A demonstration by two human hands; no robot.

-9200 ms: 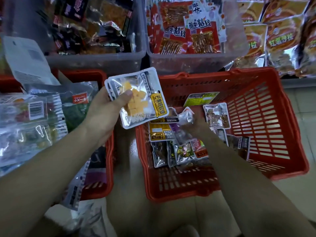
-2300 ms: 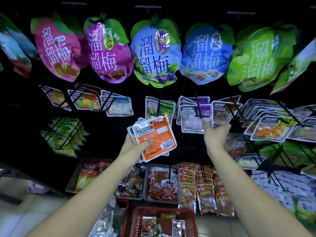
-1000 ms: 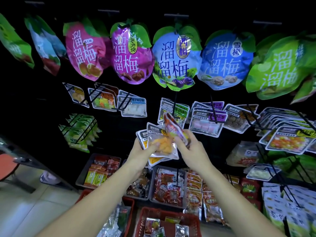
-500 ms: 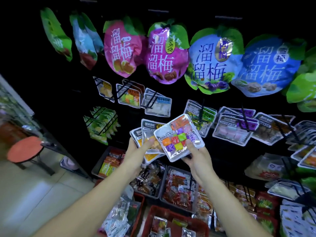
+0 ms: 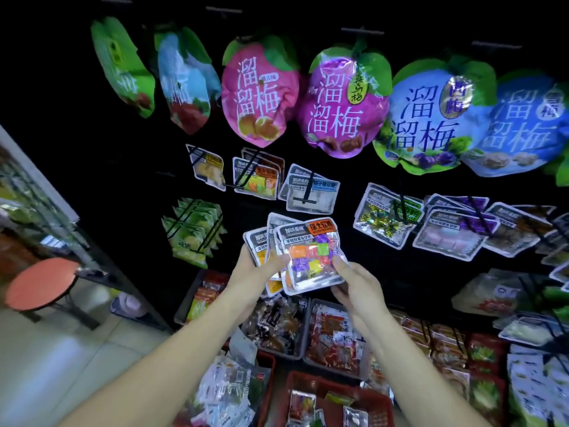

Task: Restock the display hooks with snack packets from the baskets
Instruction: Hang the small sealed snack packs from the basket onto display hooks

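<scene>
Our left hand [image 5: 254, 274] grips a fanned stack of packets [image 5: 260, 241], held up near the display hooks [image 5: 248, 169] on the far wall; our right hand [image 5: 354, 288] pinches the front packet [image 5: 311, 257], the one with coloured cubes, by its right edge; the red basket [image 5: 374, 405] sits below, nearer.

The left hand [image 5: 251, 272] is holding a fan of snack packets [image 5: 261, 245] while the right hand [image 5: 354, 288] is pinching the front packet [image 5: 311, 257] of coloured cubes, below the display hooks [image 5: 303, 188].
</scene>
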